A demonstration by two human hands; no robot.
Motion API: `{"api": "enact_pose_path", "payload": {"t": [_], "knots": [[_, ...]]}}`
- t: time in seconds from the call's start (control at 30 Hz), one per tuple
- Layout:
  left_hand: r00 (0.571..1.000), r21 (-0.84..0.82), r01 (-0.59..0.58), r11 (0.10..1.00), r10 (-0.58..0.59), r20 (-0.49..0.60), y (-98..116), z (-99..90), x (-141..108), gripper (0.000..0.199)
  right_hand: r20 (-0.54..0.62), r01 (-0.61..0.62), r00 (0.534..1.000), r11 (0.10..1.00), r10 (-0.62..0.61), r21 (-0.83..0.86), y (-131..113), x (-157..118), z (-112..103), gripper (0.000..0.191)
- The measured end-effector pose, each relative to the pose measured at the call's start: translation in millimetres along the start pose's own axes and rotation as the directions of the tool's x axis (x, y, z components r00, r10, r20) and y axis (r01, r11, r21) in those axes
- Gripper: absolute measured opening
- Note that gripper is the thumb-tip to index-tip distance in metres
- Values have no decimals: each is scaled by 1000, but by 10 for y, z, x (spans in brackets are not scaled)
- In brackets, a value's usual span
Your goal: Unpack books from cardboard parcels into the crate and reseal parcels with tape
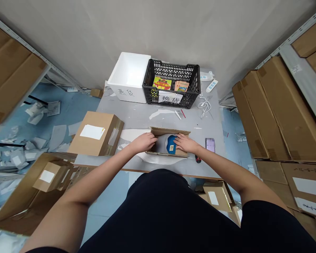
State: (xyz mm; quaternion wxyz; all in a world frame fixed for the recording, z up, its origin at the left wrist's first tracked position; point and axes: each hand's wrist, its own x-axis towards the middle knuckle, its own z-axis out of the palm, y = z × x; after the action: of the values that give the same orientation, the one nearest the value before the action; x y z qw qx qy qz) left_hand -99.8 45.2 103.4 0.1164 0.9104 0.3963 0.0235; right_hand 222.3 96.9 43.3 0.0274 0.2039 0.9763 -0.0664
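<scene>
Resting right hand [185, 143] partly hides the blue patch [170, 142].

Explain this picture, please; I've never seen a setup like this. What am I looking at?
There is no machine here, just a person working bare-handed. The one camera sits on their head, looking forward and down. The left hand is at the left end of an open cardboard box; the right hand reaches in from the right, by a grey and blue item. Whether either grips anything is unclear. The table also bears a larger box, a white tub, a black crate and a phone.
</scene>
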Motion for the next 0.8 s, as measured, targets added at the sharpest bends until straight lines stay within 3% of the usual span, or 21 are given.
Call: {"api": "enact_pose_path", "payload": {"t": [0.1,0.2,0.47,0.63,0.73,0.8], "knots": [[987,20,157,987,-158,27,-9,22,-41,41,30,-42,999,999,42,-4,18,51,10,47],[943,44,317,947,-320,86,0,50,-45,52,53,-43,998,999,43,2,38,96,-9,44],[887,-12,429,903,-418,198,21,31,-24,82,57,39,997,998,-42,59,96,179,-244,41],[861,-12,476,880,-463,211,88,105,-92,95,34,3,999,991,-7,133,72,-130,-450,40],[852,38,496,868,-495,170,171,137,-116,88,70,-81,995,987,71,139,52,-420,-501,33],[869,68,465,883,-470,152,216,122,-110,81,124,-137,985,981,120,140,39,-580,-478,27]]}}
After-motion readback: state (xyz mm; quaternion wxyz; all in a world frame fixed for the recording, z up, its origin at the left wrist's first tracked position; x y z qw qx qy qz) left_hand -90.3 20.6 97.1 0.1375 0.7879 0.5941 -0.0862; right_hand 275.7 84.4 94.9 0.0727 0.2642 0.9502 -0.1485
